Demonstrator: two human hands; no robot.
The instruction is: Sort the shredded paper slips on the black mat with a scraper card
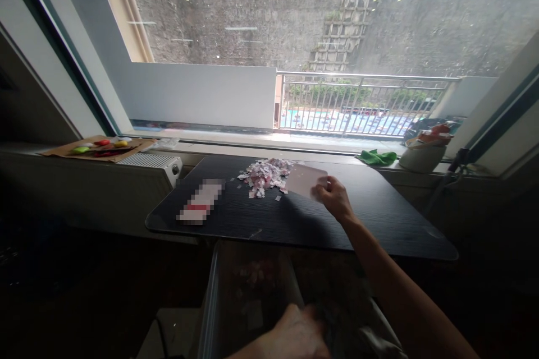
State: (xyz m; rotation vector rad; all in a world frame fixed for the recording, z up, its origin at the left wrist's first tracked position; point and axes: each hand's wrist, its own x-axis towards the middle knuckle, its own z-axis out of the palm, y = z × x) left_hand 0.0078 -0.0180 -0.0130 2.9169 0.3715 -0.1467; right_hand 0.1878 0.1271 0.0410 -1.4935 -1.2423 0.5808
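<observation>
In the right hand (336, 197), a pale-pink flat sheet (302, 180); left, white-and-pink paper scraps (267, 173); beneath, a black, wood-grained tabletop (393, 219).

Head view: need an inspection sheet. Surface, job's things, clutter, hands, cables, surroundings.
Surface: dark table, wood-grain top.
Job's things: heap of scraps, likely paper, toward the far edge; pale sheet just right of it; bin below the near edge, scraps inside.
Clutter: loose scraps around the heap; pixelated item at left, unreadable.
Hands: right hand grips the sheet; left hand blurred by the bin, grasp unclear.
Cables: dark cord-like line, lower left.
Surroundings: window ahead; radiator left; green cloth and white pot right.
</observation>
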